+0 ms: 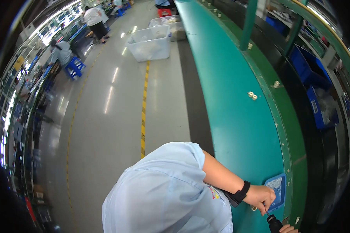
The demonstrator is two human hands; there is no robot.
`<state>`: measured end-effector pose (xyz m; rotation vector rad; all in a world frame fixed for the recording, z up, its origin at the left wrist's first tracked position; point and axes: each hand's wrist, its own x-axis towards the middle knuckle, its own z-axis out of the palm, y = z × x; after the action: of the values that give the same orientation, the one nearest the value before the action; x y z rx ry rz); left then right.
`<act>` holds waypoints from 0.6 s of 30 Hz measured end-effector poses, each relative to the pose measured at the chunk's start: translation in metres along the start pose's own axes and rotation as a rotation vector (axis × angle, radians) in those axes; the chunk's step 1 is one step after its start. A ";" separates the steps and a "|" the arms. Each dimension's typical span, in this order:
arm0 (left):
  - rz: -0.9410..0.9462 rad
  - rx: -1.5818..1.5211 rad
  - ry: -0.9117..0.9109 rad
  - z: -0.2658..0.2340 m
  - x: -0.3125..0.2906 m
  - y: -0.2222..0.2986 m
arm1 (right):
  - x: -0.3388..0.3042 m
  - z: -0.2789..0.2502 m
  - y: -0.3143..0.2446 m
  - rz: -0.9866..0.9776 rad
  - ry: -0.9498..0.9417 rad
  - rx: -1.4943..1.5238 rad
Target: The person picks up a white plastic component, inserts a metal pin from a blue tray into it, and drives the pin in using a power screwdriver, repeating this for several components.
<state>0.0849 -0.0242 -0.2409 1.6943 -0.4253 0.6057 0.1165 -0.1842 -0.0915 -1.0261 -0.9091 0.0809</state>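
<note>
My left hand (262, 197), with a black band on its wrist, reaches over the green work surface. Its thumb and fingers are pinched together at the thin tip of a black electric screwdriver (275, 224). What sits between those fingertips is too small to make out. At the lower edge my right hand (289, 229), mostly cut off by the frame, is wrapped round the screwdriver's body. A shallow blue tray (284, 186) of small, pale, shiny parts (275, 183) lies just beyond my left hand, which partly covers it. Beside my wrist is a small cream-coloured ring-shaped part (254, 208).
The long green work surface (221, 97) runs away from me, with small cream-coloured cylinders (252, 95) on it. Green posts (249, 25) and blue bins (309, 70) stand to the right. Clear plastic tubs (149, 42) sit on the floor ahead; people (93, 19) are far off left.
</note>
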 end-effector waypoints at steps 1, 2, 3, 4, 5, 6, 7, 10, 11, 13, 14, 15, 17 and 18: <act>-0.009 -0.045 -0.010 0.000 0.001 0.002 | 0.003 -0.012 0.001 -0.001 -0.147 0.079; -0.015 -0.090 -0.024 0.002 0.003 0.002 | 0.007 -0.025 0.004 -0.007 -0.293 0.156; -0.087 -0.152 0.002 0.006 0.004 -0.001 | 0.012 -0.031 0.007 -0.010 -0.379 0.206; -0.087 -0.140 0.017 0.005 0.004 -0.005 | 0.010 -0.035 0.010 -0.009 -0.394 0.220; -0.129 -0.180 -0.016 0.004 0.005 -0.006 | 0.011 -0.033 0.011 0.001 -0.368 0.210; -0.170 -0.221 -0.053 0.004 0.005 -0.007 | 0.012 -0.031 0.011 0.010 -0.340 0.200; -0.173 -0.210 -0.042 0.003 0.002 -0.007 | 0.013 -0.027 0.013 0.011 -0.349 0.211; 0.019 0.085 -0.006 -0.001 -0.002 -0.001 | 0.014 -0.020 0.014 0.037 -0.345 0.245; 0.087 0.208 -0.003 -0.013 0.000 0.009 | 0.015 -0.020 0.012 0.033 -0.336 0.142; 0.075 0.267 -0.109 -0.056 -0.007 0.042 | 0.013 -0.007 0.009 0.020 -0.350 0.005; -0.043 0.051 -0.223 -0.077 -0.007 0.059 | 0.014 -0.010 0.008 0.009 -0.330 0.013; -0.112 -0.038 -0.367 -0.103 -0.009 0.089 | 0.015 -0.016 0.008 -0.003 -0.307 0.025; -0.213 -0.101 -0.614 -0.140 -0.024 0.133 | 0.018 -0.031 0.011 -0.013 -0.315 0.051; -0.259 -0.047 -0.673 -0.152 -0.032 0.159 | 0.019 -0.036 0.012 -0.021 -0.325 0.076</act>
<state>-0.0587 0.0902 -0.1142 1.8430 -0.6695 -0.1814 0.1574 -0.1947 -0.0961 -0.9468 -1.2019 0.2685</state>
